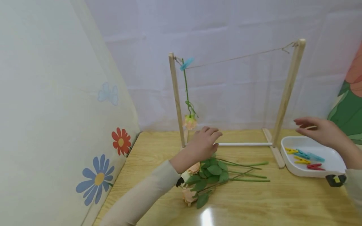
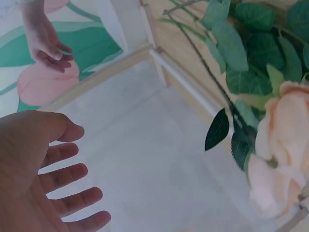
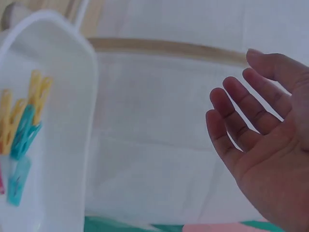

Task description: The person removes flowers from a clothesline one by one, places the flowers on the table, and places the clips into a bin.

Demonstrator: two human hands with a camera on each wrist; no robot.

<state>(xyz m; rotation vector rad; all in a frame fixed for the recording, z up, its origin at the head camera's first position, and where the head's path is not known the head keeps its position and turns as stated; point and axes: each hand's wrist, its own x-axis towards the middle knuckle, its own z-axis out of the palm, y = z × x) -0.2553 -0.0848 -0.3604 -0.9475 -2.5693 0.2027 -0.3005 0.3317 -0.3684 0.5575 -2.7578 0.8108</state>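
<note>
My left hand (image 1: 202, 142) hovers above a small pile of peach roses (image 1: 189, 195) lying on the table; its fingers are relaxed and hold nothing, as the left wrist view also shows. Over the white tray (image 1: 291, 169) on the right, my right hand (image 1: 320, 130) is raised with loosely bent, bare fingers. Inside that tray lie several clothespins, among them a red clothespin (image 1: 315, 167) and a teal clothespin (image 3: 21, 133). One rose (image 1: 190, 121) hangs head down from the string (image 1: 237, 58), its stem end pinned by a blue clothespin (image 1: 186, 64).
A wooden frame with a left post (image 1: 176, 100) and a right post (image 1: 288, 91) carries the string. A white rod (image 1: 244, 144) joins the posts low down. A wall with painted flowers (image 1: 99, 179) borders the table (image 1: 254, 204) on the left; white cloth (image 1: 226, 100) hangs behind.
</note>
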